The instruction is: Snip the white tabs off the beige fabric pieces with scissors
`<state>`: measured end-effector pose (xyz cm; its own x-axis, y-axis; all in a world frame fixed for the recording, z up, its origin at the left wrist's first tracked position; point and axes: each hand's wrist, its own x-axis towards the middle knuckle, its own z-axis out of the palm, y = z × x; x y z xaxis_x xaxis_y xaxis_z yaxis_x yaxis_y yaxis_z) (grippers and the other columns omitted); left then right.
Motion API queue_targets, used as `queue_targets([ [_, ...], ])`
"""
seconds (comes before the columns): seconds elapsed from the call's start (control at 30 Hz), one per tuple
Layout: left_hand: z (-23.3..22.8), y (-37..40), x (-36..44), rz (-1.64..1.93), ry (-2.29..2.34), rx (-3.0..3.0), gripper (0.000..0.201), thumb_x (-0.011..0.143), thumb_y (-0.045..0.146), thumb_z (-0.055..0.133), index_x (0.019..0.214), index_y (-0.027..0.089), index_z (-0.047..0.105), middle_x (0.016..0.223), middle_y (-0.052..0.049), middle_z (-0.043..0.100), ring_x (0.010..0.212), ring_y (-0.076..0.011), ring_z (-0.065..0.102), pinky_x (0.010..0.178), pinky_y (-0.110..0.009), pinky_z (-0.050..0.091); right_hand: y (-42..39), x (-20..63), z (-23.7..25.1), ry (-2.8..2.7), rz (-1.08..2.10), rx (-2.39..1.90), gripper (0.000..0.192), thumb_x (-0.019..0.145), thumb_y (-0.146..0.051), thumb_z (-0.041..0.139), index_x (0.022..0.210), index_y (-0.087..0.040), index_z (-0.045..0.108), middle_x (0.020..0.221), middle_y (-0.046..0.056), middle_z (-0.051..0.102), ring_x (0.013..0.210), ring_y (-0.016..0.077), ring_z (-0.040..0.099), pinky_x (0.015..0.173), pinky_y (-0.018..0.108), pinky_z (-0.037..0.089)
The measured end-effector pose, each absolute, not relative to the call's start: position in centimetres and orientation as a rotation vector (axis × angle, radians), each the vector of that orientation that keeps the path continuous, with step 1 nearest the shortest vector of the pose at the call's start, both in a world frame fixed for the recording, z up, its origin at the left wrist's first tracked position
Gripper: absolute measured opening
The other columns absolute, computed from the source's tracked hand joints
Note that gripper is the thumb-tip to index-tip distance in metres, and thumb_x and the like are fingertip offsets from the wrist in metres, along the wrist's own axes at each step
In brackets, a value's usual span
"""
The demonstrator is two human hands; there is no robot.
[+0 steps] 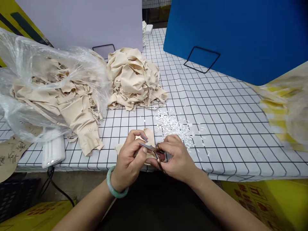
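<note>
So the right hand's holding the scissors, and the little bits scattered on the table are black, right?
Not quite: the little bits scattered on the table are white, not black, as the head view shows. The right hand does hold the scissors.

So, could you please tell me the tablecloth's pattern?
The tablecloth is white with a black grid, best seen in the head view.

Grid-patterned tabletop [228,134] under a beige fabric heap [132,77], scattered white bits [172,126], clear plastic bag [83,69].
</note>
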<state>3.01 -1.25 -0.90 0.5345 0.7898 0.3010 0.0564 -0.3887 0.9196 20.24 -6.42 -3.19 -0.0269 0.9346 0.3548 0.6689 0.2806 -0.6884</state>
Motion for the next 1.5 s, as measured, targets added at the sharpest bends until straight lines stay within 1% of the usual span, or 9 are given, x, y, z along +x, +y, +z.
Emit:
queue_targets([
  [0.47,-1.4,-0.8,6.9,0.711,0.625,1.885,0.023,0.096,0.013,0.046,0.080,0.015,0.062,0.098,-0.010,0.053,0.108,-0.0213,0.052,0.087,-0.032,0.049,-9.0,24.3,-6.4,-1.612,0.177,-1.737,0.049,0.086,-0.049,0.070,0.055,-0.021,0.045,0.051,-0.003,0.047,0.056,0.0140,0.044,0.066,0.034,0.039],
  [0.6,0.2,0.4,4.2,0.669,0.723,1.978,0.024,0.097,0.016,0.046,0.077,0.016,0.058,0.101,-0.009,0.055,0.103,-0.0200,0.057,0.083,-0.030,0.051,-9.2,26.3,-4.9,-1.358,0.406,-1.940,0.046,0.077,-0.062,0.072,0.095,-0.023,0.057,0.092,0.008,0.065,0.084,0.0265,0.061,0.068,0.038,0.048],
  [0.73,0.1,1.0,-1.0,0.704,1.113,2.318,0.013,0.090,0.028,0.063,0.087,0.018,0.057,0.119,-0.013,0.056,0.121,-0.0295,0.052,0.101,-0.044,0.045,-9.3,24.5,-3.8,-1.487,0.733,-1.789,0.057,0.075,-0.042,0.077,0.118,-0.026,0.045,0.132,0.014,0.053,0.106,0.0304,0.060,0.078,0.041,0.053],
  [0.8,-1.4,0.3,-2.9,0.552,1.182,2.386,0.037,0.083,0.033,0.072,0.113,0.018,0.057,0.131,-0.016,0.053,0.126,-0.0345,0.049,0.104,-0.050,0.043,-9.1,22.2,-4.5,-1.655,0.889,-1.626,0.041,0.077,-0.025,0.071,0.111,-0.025,0.048,0.124,0.011,0.056,0.097,0.0259,0.061,0.075,0.038,0.052],
  [0.87,-3.1,-0.7,-3.9,0.393,1.098,2.316,0.045,0.085,0.025,0.066,0.127,0.020,0.053,0.125,-0.014,0.057,0.115,-0.0302,0.057,0.095,-0.045,0.049,-8.5,19.7,-5.3,-1.718,0.927,-1.550,0.024,0.076,-0.011,0.059,0.095,-0.024,0.049,0.100,0.006,0.060,0.080,0.0209,0.059,0.066,0.033,0.049],
  [0.97,-3.9,-1.7,-4.1,0.444,1.044,2.121,0.025,0.086,0.008,0.049,0.104,0.020,0.061,0.094,-0.005,0.061,0.084,-0.0194,0.060,0.075,-0.032,0.051,-6.8,17.3,-5.0,-1.590,0.979,-1.494,0.020,0.073,-0.007,0.054,0.080,-0.023,0.045,0.077,-0.001,0.052,0.066,0.0157,0.051,0.057,0.027,0.042],
  [1.07,-1.7,0.3,-3.1,0.721,1.078,1.893,0.015,0.087,0.009,0.049,0.087,0.019,0.060,0.083,-0.002,0.058,0.075,-0.0163,0.058,0.068,-0.027,0.049,-3.6,16.9,-2.5,-1.367,1.035,-1.339,0.015,0.076,-0.014,0.059,0.083,-0.023,0.048,0.078,-0.002,0.053,0.068,0.0138,0.052,0.060,0.024,0.045],
  [1.3,7.3,16.3,4.5,1.152,1.152,1.867,0.016,0.091,0.013,0.051,0.093,0.016,0.067,0.085,-0.006,0.068,0.078,-0.0192,0.066,0.072,-0.034,0.058,14.0,19.4,6.3,-1.194,0.675,-1.397,0.016,0.072,-0.024,0.058,0.086,-0.023,0.051,0.076,-0.002,0.058,0.065,0.0158,0.054,0.059,0.027,0.044],
  [1.5,0.6,14.7,4.5,1.033,1.246,1.996,0.039,0.081,0.003,0.059,0.116,0.019,0.066,0.120,-0.010,0.065,0.119,-0.0264,0.059,0.108,-0.046,0.046,18.3,20.7,2.9,-1.201,0.514,-1.508,0.026,0.070,-0.029,0.066,0.092,-0.023,0.053,0.096,0.004,0.060,0.081,0.0198,0.052,0.069,0.031,0.042],
])
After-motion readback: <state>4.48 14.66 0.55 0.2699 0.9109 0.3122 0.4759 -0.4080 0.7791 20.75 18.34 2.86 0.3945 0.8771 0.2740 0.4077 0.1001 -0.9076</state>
